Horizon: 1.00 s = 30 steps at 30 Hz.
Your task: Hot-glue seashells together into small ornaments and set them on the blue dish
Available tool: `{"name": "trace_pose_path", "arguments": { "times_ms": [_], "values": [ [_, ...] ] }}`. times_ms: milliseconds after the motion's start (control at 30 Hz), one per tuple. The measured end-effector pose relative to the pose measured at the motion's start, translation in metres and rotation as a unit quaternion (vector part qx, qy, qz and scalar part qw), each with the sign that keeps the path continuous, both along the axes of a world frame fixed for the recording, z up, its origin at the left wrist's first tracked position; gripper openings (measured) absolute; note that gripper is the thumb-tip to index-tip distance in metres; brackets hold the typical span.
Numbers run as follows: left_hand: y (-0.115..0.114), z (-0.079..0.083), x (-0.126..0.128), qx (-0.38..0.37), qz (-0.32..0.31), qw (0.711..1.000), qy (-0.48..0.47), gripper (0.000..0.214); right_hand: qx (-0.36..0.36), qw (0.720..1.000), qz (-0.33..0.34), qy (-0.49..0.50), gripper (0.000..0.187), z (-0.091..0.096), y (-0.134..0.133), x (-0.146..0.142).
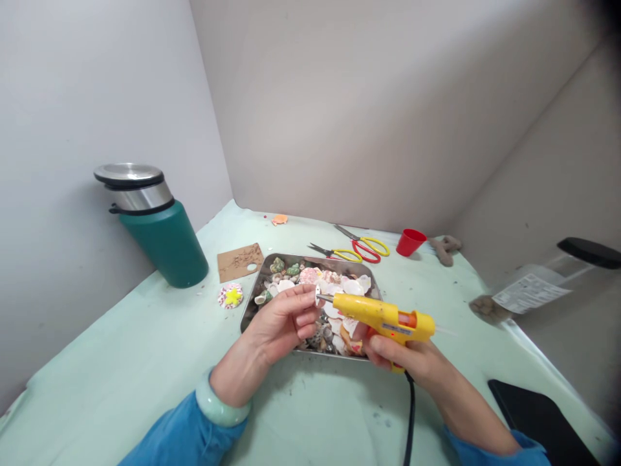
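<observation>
My right hand (405, 353) is wrapped round the handle of a yellow hot glue gun (371, 310), a clear glue stick poking out of its back end. Its metal nozzle points left, at a small whitish piece (317, 295) pinched between the thumb and fingers of my left hand (286, 320). The nozzle tip is at or very near that piece; contact cannot be made out. What kind of piece it is stays unclear. Below both hands lies a metal tray (248, 317) full of seashells (334, 330), partly covered by my hands and the gun.
Left of the tray are a round dotted piece with a yellow star (230, 296), brown cardboard (235, 262) and a green bottle (169, 243). Behind it lie scissors (334, 252) and a red cup (411, 242). A clear jar (528, 288) and black slab (538, 421) stand right; the gun's cord (411, 421) runs frontward.
</observation>
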<state>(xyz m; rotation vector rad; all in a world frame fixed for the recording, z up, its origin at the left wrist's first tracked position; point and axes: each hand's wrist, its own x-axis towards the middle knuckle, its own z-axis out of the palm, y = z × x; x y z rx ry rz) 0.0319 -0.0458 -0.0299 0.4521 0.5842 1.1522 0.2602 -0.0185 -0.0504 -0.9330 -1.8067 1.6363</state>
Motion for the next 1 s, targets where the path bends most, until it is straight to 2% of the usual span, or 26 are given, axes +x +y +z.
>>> {"name": "trace_pose_path", "arguments": {
  "times_ms": [300, 667, 1000],
  "values": [
    [0.0014, -0.0042, -0.0015, 0.017, -0.033, 0.999, 0.007, 0.018, -0.003, 1.000, -0.013, 0.022, 0.042, -0.0033, -0.0001, -0.0010],
    [0.0001, 0.0014, 0.0011, -0.017, 0.017, 1.000, -0.007, 0.025, 0.004, 1.000, 0.021, 0.005, 0.040, -0.0027, 0.0010, 0.0013],
    [0.0005, -0.0010, 0.0001, 0.001, -0.012, 1.000, 0.015, 0.024, 0.001, 0.999, -0.020, 0.028, 0.039, 0.0012, -0.0011, -0.0038]
  ]
}}
